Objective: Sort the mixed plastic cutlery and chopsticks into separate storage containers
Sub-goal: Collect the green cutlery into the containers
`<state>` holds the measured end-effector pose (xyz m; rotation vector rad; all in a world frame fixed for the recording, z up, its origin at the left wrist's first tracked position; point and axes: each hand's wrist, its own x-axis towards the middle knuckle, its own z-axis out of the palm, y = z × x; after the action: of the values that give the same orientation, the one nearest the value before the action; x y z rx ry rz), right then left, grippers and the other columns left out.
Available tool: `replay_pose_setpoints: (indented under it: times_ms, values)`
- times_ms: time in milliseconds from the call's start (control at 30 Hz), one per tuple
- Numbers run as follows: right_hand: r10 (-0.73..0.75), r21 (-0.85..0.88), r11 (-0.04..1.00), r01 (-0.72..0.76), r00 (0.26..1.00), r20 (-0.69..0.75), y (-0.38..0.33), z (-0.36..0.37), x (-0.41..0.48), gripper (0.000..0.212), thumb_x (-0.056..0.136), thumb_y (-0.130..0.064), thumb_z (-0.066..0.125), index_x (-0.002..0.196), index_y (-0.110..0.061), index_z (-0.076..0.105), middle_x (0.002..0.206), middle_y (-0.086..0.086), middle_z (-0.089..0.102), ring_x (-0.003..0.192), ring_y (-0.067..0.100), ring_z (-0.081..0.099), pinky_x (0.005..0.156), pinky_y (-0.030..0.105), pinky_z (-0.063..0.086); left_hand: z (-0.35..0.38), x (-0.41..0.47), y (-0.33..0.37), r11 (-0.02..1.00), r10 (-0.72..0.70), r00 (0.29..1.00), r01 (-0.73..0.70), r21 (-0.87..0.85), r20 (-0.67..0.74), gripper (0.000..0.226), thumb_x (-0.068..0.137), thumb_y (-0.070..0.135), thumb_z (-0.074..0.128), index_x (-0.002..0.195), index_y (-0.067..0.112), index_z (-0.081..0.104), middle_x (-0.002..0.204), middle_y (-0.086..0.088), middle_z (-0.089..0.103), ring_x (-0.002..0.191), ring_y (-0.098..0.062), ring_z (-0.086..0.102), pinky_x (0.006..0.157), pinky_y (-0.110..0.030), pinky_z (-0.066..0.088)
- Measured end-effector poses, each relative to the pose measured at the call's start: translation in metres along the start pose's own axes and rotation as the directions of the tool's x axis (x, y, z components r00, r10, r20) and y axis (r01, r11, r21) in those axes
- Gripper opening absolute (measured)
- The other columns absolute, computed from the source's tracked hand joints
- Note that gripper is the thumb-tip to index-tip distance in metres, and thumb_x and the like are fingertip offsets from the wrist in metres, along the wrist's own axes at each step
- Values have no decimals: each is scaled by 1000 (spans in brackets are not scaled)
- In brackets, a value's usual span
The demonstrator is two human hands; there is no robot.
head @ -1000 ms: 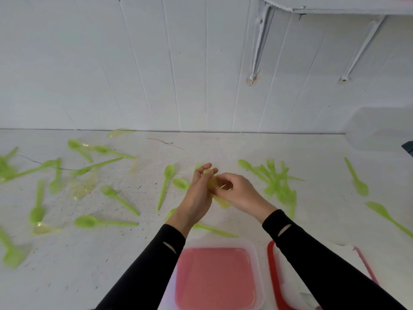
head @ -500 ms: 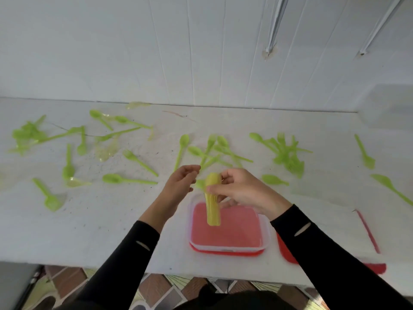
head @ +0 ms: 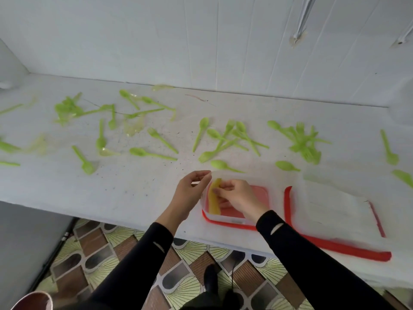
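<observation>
White counter (head: 134, 193), right hand (head: 237, 195) pinching yellow cutlery (head: 214, 201) over red container (head: 225, 222), left hand (head: 190, 193) relaxed, empty

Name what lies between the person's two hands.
In the head view, a yellow plastic piece, pinched by the right hand, stands between it and the left hand, over the left part of the red-based container.

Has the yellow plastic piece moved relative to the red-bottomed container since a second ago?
Yes. The yellow plastic piece, pinched by the right hand, was beyond the far rim of the container; now it dips into its left side, nearer the person.
</observation>
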<state>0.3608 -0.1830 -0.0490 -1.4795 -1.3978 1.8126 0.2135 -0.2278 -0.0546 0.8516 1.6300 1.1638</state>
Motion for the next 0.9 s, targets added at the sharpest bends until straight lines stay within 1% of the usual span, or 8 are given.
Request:
replay_pose_setpoints:
  times_ms: [133, 300, 433, 567, 633, 700, 800, 900]
  values:
    - [-17, -149, 988, 23, 999, 44, -5, -9, -6, 13, 87, -19, 74, 100, -15, 70, 79, -4, 70, 65, 7, 67, 62, 22, 55, -5, -2, 1, 1000, -10, 1000, 10, 2, 14, 19, 97, 35, 59, 111, 26, 69, 107, 3, 67, 94, -14, 65, 80, -32, 56]
    - [-310, -402, 893, 203, 925, -222, -26, -5, -5, 10, 89, -32, 67, 91, -22, 65, 80, -8, 63, 69, 8, 59, 64, 25, 47, -32, 7, -1, 999, -29, 999, 29, -14, -45, 18, 100, 23, 51, 102, 23, 69, 106, 5, 67, 87, -9, 63, 71, -22, 50]
    - [-419, -377, 856, 354, 902, -102, -59, 36, 22, 7, 92, -24, 60, 96, -24, 66, 86, -6, 64, 67, 4, 55, 61, 16, 43, -70, 30, 4, 999, -43, 998, 43, -2, -47, 18, 99, 23, 51, 103, 21, 69, 106, 6, 66, 88, -10, 63, 73, -22, 49]
    - [-354, -392, 852, 348, 933, 60, -87, 91, 66, 13, 92, -25, 57, 98, -36, 61, 97, 0, 66, 76, 15, 63, 64, 24, 49, -130, 61, 22, 996, -13, 1000, 12, 84, 2, 19, 100, 26, 51, 105, 22, 68, 109, 9, 67, 92, -9, 64, 74, -22, 50]
    - [-317, -418, 843, 340, 940, 126, -102, 126, 92, 13, 92, -26, 55, 100, -36, 60, 99, -1, 66, 81, 19, 65, 66, 27, 51, -174, 79, 26, 990, 24, 999, -16, 142, -48, 18, 99, 25, 52, 103, 22, 69, 105, 8, 69, 89, -10, 65, 72, -21, 48]
    - [-286, -451, 827, 336, 942, 178, -110, 155, 114, 14, 93, -24, 54, 103, -31, 61, 100, -1, 66, 80, 15, 63, 64, 24, 49, -214, 94, 24, 975, 55, 975, -6, 220, -216, 17, 97, 25, 53, 100, 23, 70, 92, 7, 71, 79, -11, 64, 68, -24, 48]
    - [-335, -510, 775, 373, 927, 170, -116, 194, 140, 15, 95, -22, 53, 104, -24, 65, 102, -5, 64, 79, 9, 59, 66, 22, 48, -280, 115, 13, 821, 87, 910, 165, 547, -405, 15, 94, 44, 55, 97, 31, 61, 83, 14, 63, 87, -14, 62, 81, -34, 42]
    - [-465, -601, 688, 406, 883, 64, -129, 228, 171, 17, 96, -18, 50, 103, -22, 65, 111, -9, 54, 88, 8, 56, 78, 27, 50, -327, 138, 4, 612, 49, 934, 252, 750, -354, 42, 84, 68, 56, 99, 30, 50, 93, 12, 58, 96, -14, 55, 85, -34, 35]
